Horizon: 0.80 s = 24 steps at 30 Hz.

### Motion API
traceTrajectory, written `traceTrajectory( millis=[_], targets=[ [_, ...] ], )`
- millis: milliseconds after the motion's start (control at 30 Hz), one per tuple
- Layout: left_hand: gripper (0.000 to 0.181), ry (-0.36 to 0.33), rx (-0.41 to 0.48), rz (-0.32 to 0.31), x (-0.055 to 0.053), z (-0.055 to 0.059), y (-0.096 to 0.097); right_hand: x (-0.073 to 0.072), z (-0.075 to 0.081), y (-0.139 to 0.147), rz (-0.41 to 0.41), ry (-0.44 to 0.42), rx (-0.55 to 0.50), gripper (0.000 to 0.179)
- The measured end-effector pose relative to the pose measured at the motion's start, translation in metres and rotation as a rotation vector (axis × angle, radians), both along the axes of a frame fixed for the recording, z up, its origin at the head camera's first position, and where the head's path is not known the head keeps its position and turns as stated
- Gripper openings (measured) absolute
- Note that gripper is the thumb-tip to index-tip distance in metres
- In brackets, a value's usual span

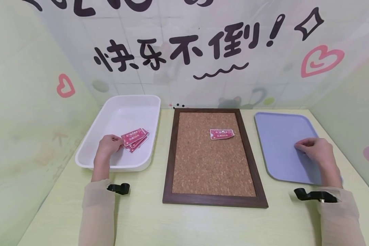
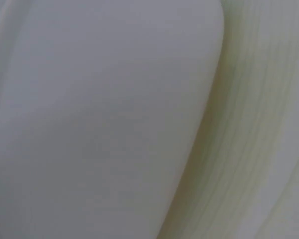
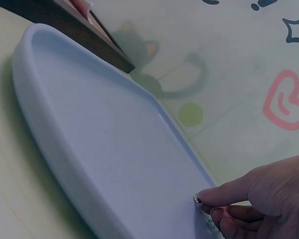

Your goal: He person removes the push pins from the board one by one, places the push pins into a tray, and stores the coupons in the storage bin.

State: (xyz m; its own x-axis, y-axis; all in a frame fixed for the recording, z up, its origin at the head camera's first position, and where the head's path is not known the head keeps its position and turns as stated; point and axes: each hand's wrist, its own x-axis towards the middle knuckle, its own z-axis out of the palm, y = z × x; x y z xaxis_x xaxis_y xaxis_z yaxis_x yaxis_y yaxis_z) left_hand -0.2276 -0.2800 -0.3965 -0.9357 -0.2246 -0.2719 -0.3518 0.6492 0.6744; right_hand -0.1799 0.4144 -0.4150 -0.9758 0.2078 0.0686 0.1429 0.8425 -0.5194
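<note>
My left hand (image 1: 110,145) reaches into the white plastic basin (image 1: 155,106) and pinches the left edge of a pink coupon (image 1: 133,136). Several such coupons lie fanned out beneath it. Only the basin's pale wall (image 2: 109,114) fills the left wrist view, so the hand is hidden there. Over the blue tray (image 1: 283,133), my right hand (image 1: 318,150) pinches a small shiny thumbtack (image 3: 197,198) between thumb and finger. More small shiny bits show below those fingertips, too unclear to count. Another pink coupon (image 1: 221,135) is fixed by a tack to the cork board (image 1: 212,167).
The board's dark wooden frame (image 1: 215,200) lies on the pale table (image 1: 141,218) between basin and tray. Printed cloth walls (image 1: 172,78) enclose the back and both sides. Black camera mounts (image 1: 119,188) sit on both wrists.
</note>
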Motion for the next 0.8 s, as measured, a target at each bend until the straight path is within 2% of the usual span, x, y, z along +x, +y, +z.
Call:
traceTrajectory(
  millis=[367, 567, 800],
  targets=[
    [0.034, 0.006, 0.018, 0.021, 0.001, -0.002, -0.002, 0.002, 0.005, 0.005, -0.014, 0.007, -0.028, 0.035],
    [0.039, 0.058, 0.009, 0.011, 0.002, 0.001, -0.001, 0.001, 0.008, 0.003, 0.011, 0.015, -0.065, 0.038],
    [0.043, 0.111, 0.053, 0.015, 0.004, 0.008, 0.005, -0.002, 0.016, -0.008, 0.046, 0.049, -0.064, 0.038]
  ],
)
